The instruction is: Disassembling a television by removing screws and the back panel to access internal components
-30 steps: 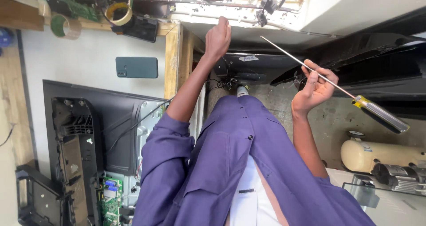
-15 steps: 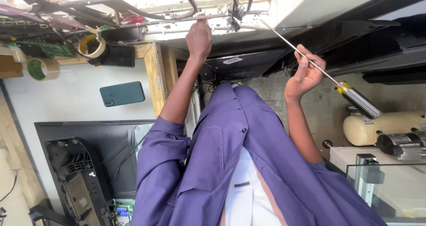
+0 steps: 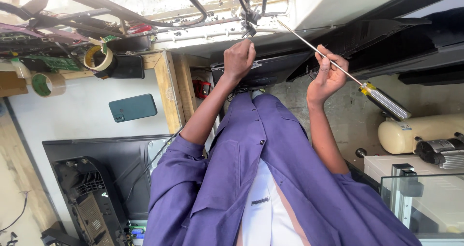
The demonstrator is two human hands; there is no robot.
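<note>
Right hand [image 3: 328,77] pinches the thin metal shaft of a long screwdriver [image 3: 338,69] between thumb and fingers, about midway along its length. Its clear handle with a yellow collar [image 3: 384,101] hangs free past the hand toward the lower right, and the tip runs up-left to end near a bundle of black cables [image 3: 249,21] on a metal frame. So the long axis lies diagonally, lower right to upper left. Left hand [image 3: 239,60] is closed into a loose fist just below that cable bundle; whether it grips anything cannot be told. A teal phone [image 3: 133,107] lies on the white surface, with tape rolls [image 3: 99,57] beside the wooden post.
</note>
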